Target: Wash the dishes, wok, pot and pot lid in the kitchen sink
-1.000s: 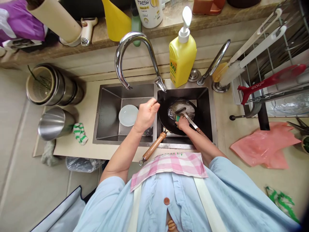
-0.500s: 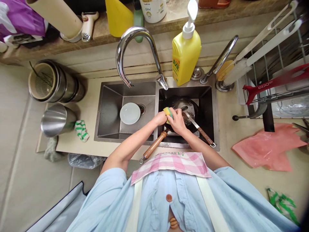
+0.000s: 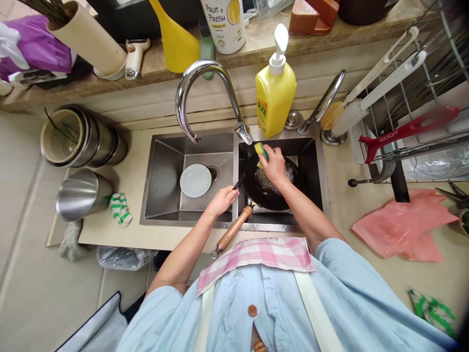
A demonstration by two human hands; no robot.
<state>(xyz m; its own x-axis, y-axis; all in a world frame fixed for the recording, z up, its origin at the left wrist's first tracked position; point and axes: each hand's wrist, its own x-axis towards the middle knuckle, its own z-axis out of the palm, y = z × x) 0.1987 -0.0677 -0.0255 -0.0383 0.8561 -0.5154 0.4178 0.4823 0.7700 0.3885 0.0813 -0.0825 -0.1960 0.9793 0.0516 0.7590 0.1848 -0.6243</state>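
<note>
My right hand (image 3: 274,164) is closed round a yellow-and-green sponge (image 3: 261,152) above the black frying pan (image 3: 252,186), in the right basin. Suds and water lie in the pan, and its wooden handle (image 3: 234,229) sticks out over the sink's front edge. My left hand (image 3: 223,199) grips thin black chopsticks (image 3: 240,181) over the divider between the basins; their tips point up toward the pan. A white plate (image 3: 195,180) lies in the left basin beside the drain.
Behind the basins stand a chrome tap (image 3: 205,66), a yellow AXE pump bottle (image 3: 275,100) and a smaller spout (image 3: 333,90). Steel pots (image 3: 104,137) sit at the left. A wire rack (image 3: 403,88) and a pink plastic bag (image 3: 403,225) are at the right.
My hands have moved apart, the left toward me and leftward with the chopsticks, the right up with the sponge. The wooden-handled utensil that lay across the pan no longer shows.
</note>
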